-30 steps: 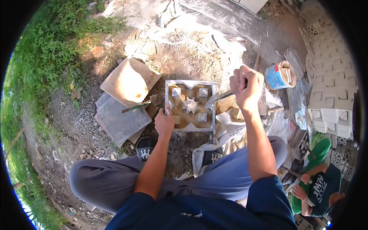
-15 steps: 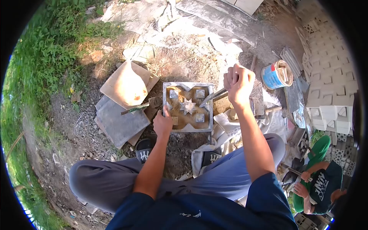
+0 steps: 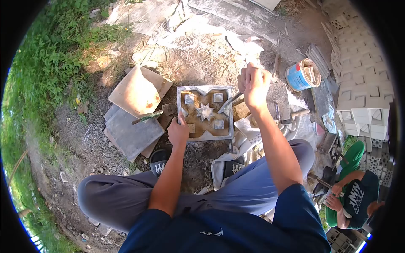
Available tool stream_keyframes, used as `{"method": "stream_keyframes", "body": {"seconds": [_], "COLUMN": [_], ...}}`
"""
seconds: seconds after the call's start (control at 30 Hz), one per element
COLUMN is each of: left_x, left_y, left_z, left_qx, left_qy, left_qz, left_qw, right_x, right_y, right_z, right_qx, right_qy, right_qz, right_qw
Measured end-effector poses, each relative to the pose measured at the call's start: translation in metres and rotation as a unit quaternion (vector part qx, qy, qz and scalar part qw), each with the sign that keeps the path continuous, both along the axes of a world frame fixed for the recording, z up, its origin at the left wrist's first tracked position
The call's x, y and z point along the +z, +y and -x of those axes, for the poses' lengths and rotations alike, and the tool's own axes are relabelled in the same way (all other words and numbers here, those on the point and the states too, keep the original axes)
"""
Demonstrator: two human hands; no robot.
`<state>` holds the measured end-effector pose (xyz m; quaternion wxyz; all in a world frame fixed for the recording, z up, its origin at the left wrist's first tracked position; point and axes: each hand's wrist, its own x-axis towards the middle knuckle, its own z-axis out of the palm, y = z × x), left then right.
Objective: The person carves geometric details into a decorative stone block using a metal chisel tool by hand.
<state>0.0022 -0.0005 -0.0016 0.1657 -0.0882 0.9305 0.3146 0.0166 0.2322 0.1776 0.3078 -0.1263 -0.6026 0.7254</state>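
Flat on the bare ground, just beyond a pair of black sandals with white lettering (image 3: 159, 161): a square, grey-rimmed mould (image 3: 206, 135), brown and sandy inside, with a pale eight-pointed star (image 3: 205, 112) at its centre and four small square studs around it. At its left rim, the left hand (image 3: 178, 133), one digit laid against the edge; whether grasping or only pressing, cannot tell. Above the right side, the right hand (image 3: 255, 88), clenched around a long, flat, grey metal tool (image 3: 230, 102), slanting down to a tip inside the rim. To the left, a green-stained stick (image 3: 147, 117) across a tan square slab (image 3: 135, 90) and a dull grey one (image 3: 134, 131). To the right, a crumpled whitish sack (image 3: 249, 135); farther off, a blue-and-white round bucket (image 3: 298, 79), stacked pale blocks (image 3: 365, 92) and, lower down, a co-worker in green trousers (image 3: 360, 198). At far left, leafy green plants (image 3: 46, 71).
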Motion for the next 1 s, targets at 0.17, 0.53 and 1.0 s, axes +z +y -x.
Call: {"method": "stream_keyframes", "body": {"seconds": [0.17,0.53,1.0], "left_x": [-0.005,-0.004,0.001], "left_y": [-0.003,0.0,0.002], "left_z": [0.001,0.002,0.005], "left_qx": [0.0,-0.002,0.0], "left_qy": [-0.002,0.001,0.015], "left_qz": [0.017,0.012,0.014], "left_qw": [1.0,1.0,1.0], "right_x": [0.028,0.002,0.025], "right_y": [0.006,-0.02,-0.03], "right_z": [-0.011,-0.008,-0.012], "right_qx": [0.043,-0.05,-0.11], "right_qy": [-0.01,0.008,-0.007], "right_qz": [-0.05,-0.042,-0.117], "right_qw": [0.998,0.998,0.987]}}
